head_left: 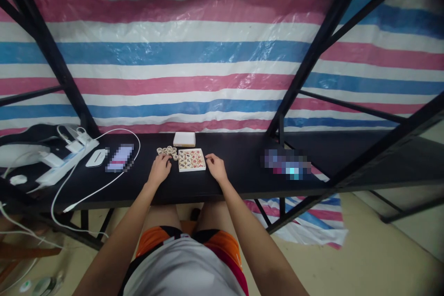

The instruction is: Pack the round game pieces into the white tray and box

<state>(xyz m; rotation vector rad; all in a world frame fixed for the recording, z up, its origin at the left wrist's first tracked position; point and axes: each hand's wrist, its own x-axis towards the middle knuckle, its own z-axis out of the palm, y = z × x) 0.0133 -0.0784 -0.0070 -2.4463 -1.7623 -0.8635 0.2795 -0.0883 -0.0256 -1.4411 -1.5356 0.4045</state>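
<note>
A shallow white box (192, 169) lies on the black tabletop, holding rows of round Chinese chess pieces (197, 159) with red and black characters. Loose chess pieces (166, 150) lie in a small group left of it. My left hand (160, 169) rests palm down by this group, its fingers loosely extended and their tips at the nearest pieces. At the right edge of the box is my right hand (217, 168), fingers slightly bent and apart, with the fingertips at or very near the rim. I see no piece held in either hand.
A white box lid (184, 139) lies behind the chess box. To the left are a blurred phone (120, 157), a white charger (96, 157), a power strip (65, 162) and a white cable (100, 188). A blurred object (287, 164) lies right. Black frame posts (305, 51) rise beside the striped sheet.
</note>
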